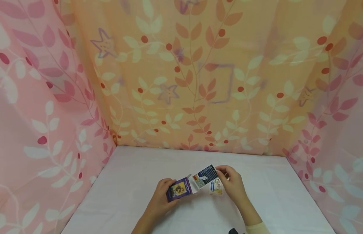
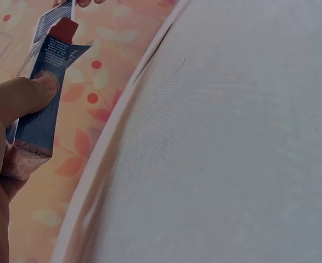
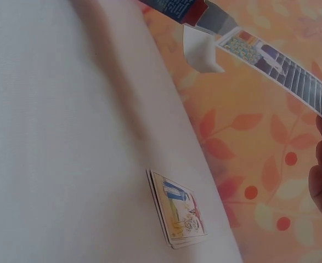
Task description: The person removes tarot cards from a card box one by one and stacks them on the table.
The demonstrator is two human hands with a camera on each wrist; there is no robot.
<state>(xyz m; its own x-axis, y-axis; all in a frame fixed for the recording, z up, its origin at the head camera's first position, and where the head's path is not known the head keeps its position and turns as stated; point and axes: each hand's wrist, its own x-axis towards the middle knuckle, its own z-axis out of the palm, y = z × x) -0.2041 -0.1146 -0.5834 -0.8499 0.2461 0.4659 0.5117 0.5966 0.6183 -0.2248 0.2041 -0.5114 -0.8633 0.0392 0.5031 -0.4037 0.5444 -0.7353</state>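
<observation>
- While the front of my box [image 1: 179, 189] seems to read "Universal Waite", the fine print on its side is too small to make out.
- Purple, with a yellowish picture, the box tilts above the white table [image 1: 126, 182], its end open.
- Just beyond that end slants a card [image 1: 205, 177], dark-striped with a pale figure.
- My left hand [image 1: 162, 195] clamps the box, thumb along its side.
- My right hand [image 1: 232, 183] pinches the card's far end.
- Below lies a card stack [image 3: 180, 211].
</observation>
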